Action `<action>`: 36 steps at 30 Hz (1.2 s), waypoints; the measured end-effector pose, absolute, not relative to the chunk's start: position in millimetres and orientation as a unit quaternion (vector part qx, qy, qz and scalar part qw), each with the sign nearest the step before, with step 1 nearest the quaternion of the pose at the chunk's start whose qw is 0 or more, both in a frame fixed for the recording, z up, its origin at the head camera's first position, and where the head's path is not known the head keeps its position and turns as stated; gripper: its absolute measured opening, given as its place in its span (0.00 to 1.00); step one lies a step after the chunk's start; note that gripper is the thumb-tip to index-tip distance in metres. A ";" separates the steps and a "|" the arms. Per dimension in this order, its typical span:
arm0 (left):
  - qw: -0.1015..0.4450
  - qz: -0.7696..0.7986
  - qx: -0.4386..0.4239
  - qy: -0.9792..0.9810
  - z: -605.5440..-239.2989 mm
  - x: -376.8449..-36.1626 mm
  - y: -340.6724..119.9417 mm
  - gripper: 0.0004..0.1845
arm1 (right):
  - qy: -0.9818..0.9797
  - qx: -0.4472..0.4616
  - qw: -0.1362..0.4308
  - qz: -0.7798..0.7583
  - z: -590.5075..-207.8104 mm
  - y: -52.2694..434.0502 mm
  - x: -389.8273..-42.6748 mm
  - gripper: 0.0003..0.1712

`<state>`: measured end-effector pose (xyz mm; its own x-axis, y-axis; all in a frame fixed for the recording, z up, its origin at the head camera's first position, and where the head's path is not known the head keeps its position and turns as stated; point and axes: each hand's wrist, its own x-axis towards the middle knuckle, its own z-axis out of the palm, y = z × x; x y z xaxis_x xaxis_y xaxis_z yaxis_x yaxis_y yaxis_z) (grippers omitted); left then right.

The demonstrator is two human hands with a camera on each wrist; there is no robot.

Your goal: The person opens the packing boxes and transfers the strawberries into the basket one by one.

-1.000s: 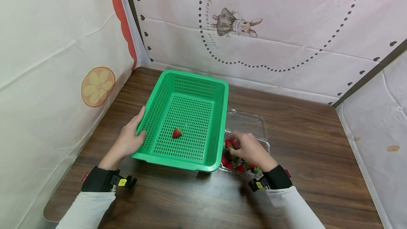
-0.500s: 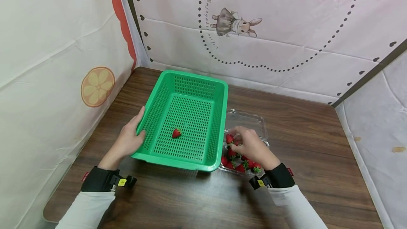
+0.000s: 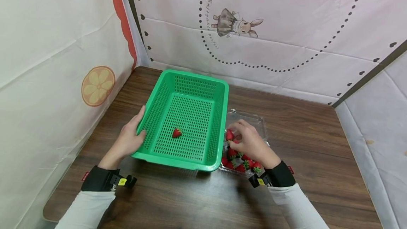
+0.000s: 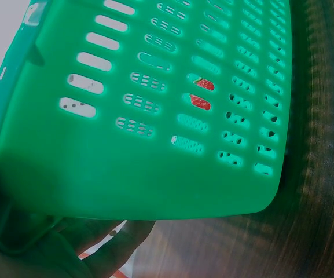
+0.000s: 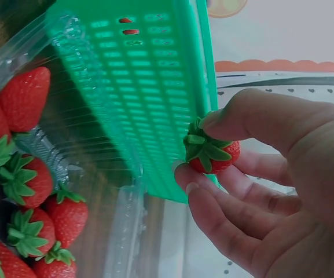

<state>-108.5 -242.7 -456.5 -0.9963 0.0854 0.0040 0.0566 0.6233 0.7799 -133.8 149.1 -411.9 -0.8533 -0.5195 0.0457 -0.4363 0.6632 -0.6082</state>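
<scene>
The strawberry (image 3: 229,135) sits pinched in my right hand (image 3: 251,146), my thumb and fingertips (image 5: 213,120) curled round it, its green cap (image 5: 204,147) facing outward; I hold it above the clear plastic punnet (image 3: 254,121), just beside the right wall of the green basket (image 3: 222,116). Under my palm the punnet carries the other strawberries (image 3: 241,162), packed close together at its near end, red with green caps, while its far end shows bare plastic. My left hand (image 3: 128,139) has its grip on the basket's left wall, thumb hooked over the rim and into the inside, the fingers along the outside; the left wrist view shows only the slotted green wall close up, so I cannot tell exactly how those fingers lie. Inside the basket one lone strawberry (image 3: 176,133) lies on the perforated floor, near the middle and toward the near side. Basket and punnet stand touching, side by side, on the dark wooden desk (image 3: 318,144), which is walled round by white printed cloth (image 3: 286,27) bearing a rabbit picture (image 3: 236,25) behind and an orange slice (image 3: 98,86) to the left
</scene>
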 end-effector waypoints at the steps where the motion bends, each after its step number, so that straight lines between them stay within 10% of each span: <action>1: 0.017 0.432 0.040 0.901 -456.9 -108.5 -242.9 0.44 | 0.908 -0.264 0.065 -0.318 -411.1 148.5 -134.0 0.20; 36: 0.010 0.436 0.041 0.899 -467.4 -110.4 -244.8 0.43 | 0.892 -0.346 0.044 -0.287 -396.1 104.4 -147.7 0.14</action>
